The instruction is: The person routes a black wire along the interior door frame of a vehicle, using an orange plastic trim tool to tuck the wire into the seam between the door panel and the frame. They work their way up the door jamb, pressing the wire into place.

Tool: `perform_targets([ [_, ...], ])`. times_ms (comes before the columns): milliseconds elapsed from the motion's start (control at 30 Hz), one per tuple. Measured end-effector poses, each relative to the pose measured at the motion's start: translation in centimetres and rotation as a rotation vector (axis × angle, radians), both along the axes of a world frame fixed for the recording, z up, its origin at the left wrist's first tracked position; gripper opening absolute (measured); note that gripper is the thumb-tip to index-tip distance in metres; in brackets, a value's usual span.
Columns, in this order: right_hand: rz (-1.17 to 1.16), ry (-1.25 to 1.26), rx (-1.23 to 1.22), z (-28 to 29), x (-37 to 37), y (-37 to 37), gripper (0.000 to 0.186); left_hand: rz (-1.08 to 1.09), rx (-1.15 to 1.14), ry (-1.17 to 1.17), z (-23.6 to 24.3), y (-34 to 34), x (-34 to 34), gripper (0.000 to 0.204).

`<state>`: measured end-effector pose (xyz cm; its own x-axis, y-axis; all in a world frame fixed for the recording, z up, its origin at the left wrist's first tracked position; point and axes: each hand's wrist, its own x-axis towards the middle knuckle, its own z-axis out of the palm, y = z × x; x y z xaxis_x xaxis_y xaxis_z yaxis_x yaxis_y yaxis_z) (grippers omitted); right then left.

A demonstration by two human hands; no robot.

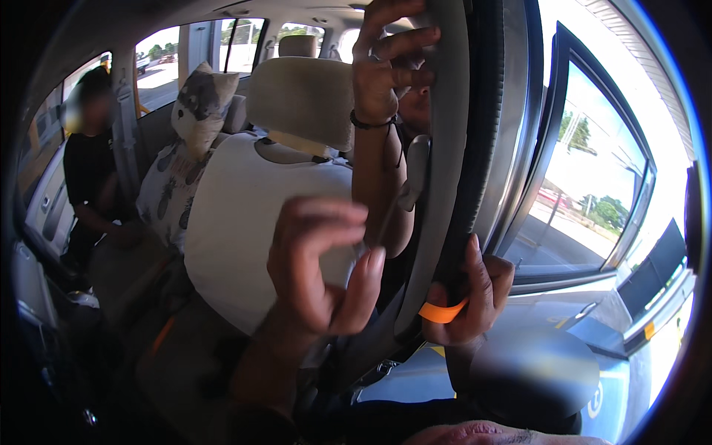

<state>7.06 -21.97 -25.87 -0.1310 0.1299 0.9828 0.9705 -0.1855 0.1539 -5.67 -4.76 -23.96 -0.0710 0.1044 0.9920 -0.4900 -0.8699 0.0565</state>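
My left hand is raised in front of the white-covered seat back. It is slightly blurred, with its fingers curved, the thumb apart and nothing seen between them. At the lower end of the grey door-pillar trim, my right hand grips a flat orange strip, perhaps a plastic pry tool. Its index finger points up along the black ribbed rubber seal. Higher up, another person's hand, with a dark bracelet, reaches to the same trim from behind it.
A grey headrest tops the covered seat. A patterned cushion leans on the seat beyond. At the far left stands a person in black. On the right is an open door with a window frame. A rounded blurred shape sits below my right hand.
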Motion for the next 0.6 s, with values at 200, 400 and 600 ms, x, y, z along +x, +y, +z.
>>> perform_targets([
  [200,0.062,0.004,0.025,0.3,-0.2,-0.3,0.064,-0.021,0.186,-0.117,14.7,2.4,2.3,0.024],
  [400,0.065,-0.012,0.035,0.4,-0.3,-0.2,0.066,0.149,-0.034,0.377,23.4,2.5,3.1,0.034],
  [600,0.014,0.012,0.024,0.3,-1.0,-0.4,0.059,-0.050,-0.088,0.423,22.6,4.7,4.0,0.032],
])
